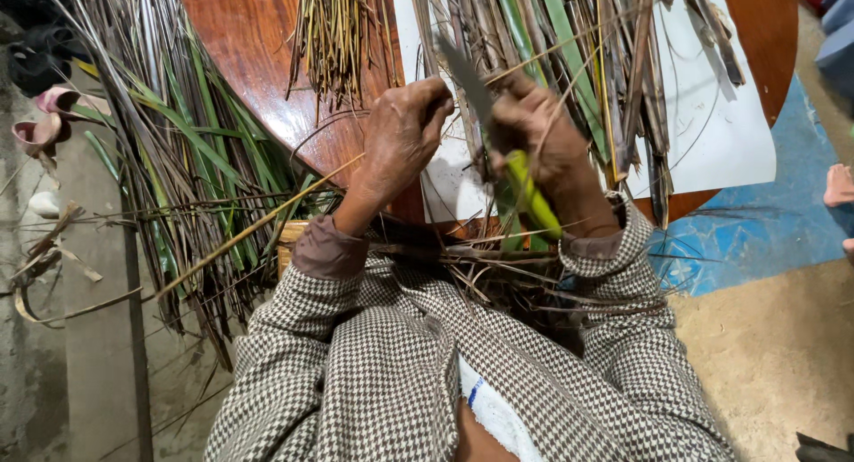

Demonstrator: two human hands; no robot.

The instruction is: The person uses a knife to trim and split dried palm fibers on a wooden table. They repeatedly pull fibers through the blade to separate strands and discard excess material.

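Above the round reddish-brown wooden table (267, 62), the right hand (543, 137) clenches a green-handled knife (529, 195), its grey blade pointing up and leftward. The left hand (405, 133), just beside it, pinches a thin dry leaf strip (445, 173) running toward the blade; the strip looks brown and stiff.

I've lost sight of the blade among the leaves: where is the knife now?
In the head view, centre: the knife is in the right hand, blade pointing up-left beside the left hand.
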